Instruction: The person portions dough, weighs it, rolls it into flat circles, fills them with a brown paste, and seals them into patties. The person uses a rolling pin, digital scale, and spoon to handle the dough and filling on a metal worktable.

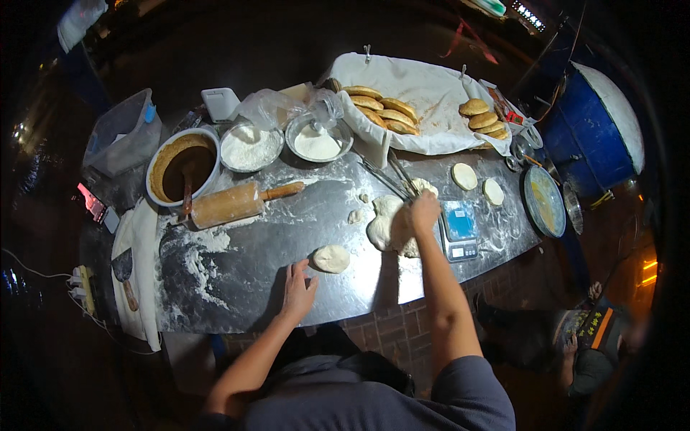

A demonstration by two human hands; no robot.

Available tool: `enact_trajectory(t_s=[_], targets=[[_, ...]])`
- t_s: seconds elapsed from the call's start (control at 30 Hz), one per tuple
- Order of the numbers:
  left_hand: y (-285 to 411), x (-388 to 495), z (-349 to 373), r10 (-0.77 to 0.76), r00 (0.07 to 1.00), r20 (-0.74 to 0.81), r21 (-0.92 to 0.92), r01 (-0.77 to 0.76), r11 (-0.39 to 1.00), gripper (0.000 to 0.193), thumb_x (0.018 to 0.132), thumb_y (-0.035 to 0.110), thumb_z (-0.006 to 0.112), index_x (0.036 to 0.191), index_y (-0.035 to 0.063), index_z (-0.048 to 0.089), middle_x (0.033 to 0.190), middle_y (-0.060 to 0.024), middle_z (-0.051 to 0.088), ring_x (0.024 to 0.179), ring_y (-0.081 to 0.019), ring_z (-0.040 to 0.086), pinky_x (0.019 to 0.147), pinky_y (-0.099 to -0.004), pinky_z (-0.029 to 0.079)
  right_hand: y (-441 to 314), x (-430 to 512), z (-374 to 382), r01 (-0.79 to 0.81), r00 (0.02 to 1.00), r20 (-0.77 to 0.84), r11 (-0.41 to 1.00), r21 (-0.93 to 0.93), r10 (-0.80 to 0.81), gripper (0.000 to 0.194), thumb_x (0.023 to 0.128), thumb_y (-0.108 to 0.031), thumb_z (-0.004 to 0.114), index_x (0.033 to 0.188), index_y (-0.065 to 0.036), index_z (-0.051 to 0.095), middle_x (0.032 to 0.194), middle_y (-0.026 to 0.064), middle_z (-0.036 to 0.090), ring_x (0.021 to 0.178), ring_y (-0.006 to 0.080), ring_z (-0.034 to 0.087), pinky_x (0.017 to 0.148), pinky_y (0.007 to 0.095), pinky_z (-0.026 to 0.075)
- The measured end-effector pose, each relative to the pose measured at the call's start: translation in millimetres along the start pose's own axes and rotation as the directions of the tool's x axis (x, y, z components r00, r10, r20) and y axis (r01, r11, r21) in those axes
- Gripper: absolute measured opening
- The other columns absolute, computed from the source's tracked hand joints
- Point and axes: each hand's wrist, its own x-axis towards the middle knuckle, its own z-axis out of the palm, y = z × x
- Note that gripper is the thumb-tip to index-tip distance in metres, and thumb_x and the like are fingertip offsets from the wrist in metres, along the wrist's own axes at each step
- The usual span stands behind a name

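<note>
My left hand [301,291] hovers low over the steel worktop, fingers apart and holding nothing, just left of a flattened round of dough [331,259]. My right hand [426,211] is closed around long metal tongs [400,182], whose two arms spread away toward the back left. Beneath that hand and forearm lies a large lump of raw dough [381,229], partly hidden. Small dough scraps [355,216] sit left of the lump. A digital kitchen scale [460,229] with a blue platform is right of my forearm. Two pale dough discs [464,176] rest behind the scale.
A rolling pin [229,204] lies before a bowl of brown paste [183,167]. Flour bowls [252,148] stand behind. Baked flatbreads [384,110] fill parts of a cloth-lined tray [431,132]. A scraper [123,266] rests on white cloth at left. Another person [585,345] sits at right.
</note>
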Motion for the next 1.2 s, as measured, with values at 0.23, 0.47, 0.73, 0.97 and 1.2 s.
enact_trajectory(t_s=[0.23,0.47,0.73,0.97,1.2], targets=[[-1,-4,-27,-0.058,0.998,0.014,0.012,0.058,0.998,0.037,0.086,0.007,0.063,0.12,0.001,0.049,0.113,-0.0183,0.05,0.094,-0.0299,0.059,0.08,-0.0368,0.05,58,20,3,0.061,0.921,0.36,0.967,0.247,-0.151,0.037,0.084,-0.029,0.061,0.101,0.003,0.056,0.098,0.0288,0.061,0.09,0.0457,0.06,0.081,0.0504,0.049],[2,4,-31,-0.003,1.0,0.016,-0.041,0.004,0.999,0.031,0.087,0.006,0.061,0.116,-0.0004,0.051,0.11,-0.0168,0.051,0.091,-0.0275,0.059,0.078,-0.0346,0.05,103,34,-119,0.171,0.854,0.389,0.893,0.416,-0.345,0.025,0.086,-0.021,0.06,0.092,0.003,0.058,0.094,0.0237,0.059,0.091,0.0442,0.056,0.079,0.0482,0.045],[50,11,5,0.09,0.987,-0.136,0.016,-0.089,0.996,0.028,0.086,0.003,0.059,0.113,-0.001,0.053,0.106,-0.0152,0.053,0.091,-0.0261,0.058,0.076,-0.034,0.05,20,103,-2,0.432,0.807,0.186,0.774,0.462,-0.561,0.031,0.084,-0.024,0.063,0.103,-0.001,0.059,0.109,0.0221,0.058,0.103,0.0412,0.054,0.087,0.0479,0.046],[62,3,61,-0.12,0.922,-0.368,-0.015,0.123,0.992,0.028,0.087,0.001,0.059,0.114,0.0,0.053,0.108,-0.0129,0.05,0.088,-0.0216,0.056,0.075,-0.0317,0.049,37,105,34,0.158,0.795,0.589,0.987,0.026,-0.143,0.089,0.084,-0.063,0.054,0.132,0.01,0.039,0.134,0.0301,0.044,0.119,0.0428,0.049,0.095,0.0495,0.043],[79,-1,95,-0.119,0.897,-0.426,-0.001,0.131,0.991,0.028,0.087,0.001,0.058,0.115,0.0006,0.052,0.106,-0.0129,0.05,0.088,-0.0207,0.057,0.075,-0.0314,0.049,8,58,65,0.222,0.923,0.262,0.947,0.233,-0.281,0.033,0.085,-0.028,0.058,0.11,-0.007,0.06,0.122,0.0224,0.054,0.114,0.0472,0.047,0.079,0.0553,0.049]])
